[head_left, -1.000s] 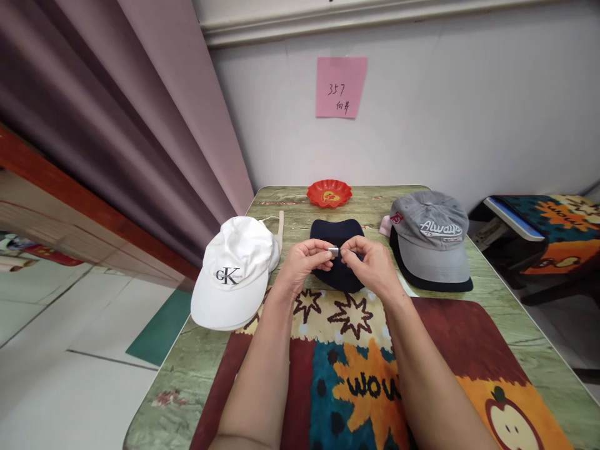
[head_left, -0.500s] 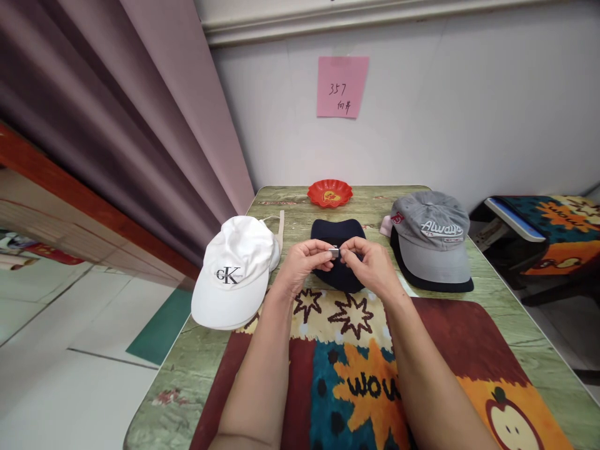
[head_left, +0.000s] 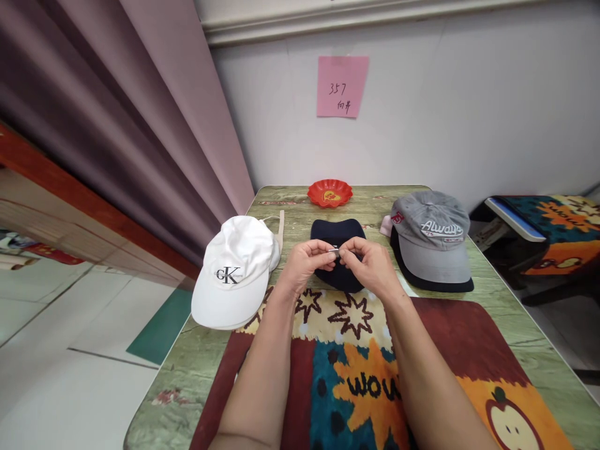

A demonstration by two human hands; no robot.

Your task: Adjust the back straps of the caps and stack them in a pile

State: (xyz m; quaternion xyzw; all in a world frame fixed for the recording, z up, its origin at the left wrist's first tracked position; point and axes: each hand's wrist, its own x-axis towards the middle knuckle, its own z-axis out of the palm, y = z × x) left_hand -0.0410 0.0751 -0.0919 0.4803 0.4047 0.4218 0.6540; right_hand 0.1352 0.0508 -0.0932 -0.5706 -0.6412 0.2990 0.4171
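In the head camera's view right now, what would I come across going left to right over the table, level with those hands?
White cap → left hand → small metallic piece → right hand → gray cap.

shiny metal-looking clip [head_left: 333, 250], dark cap [head_left: 337, 230] of dull cloth, crinkly cloth white cap [head_left: 241, 250], dull cloth grey cap [head_left: 429, 215], shiny plastic-looking red dish [head_left: 329, 197], smooth wood-look table [head_left: 497, 284], paper note [head_left: 342, 87]
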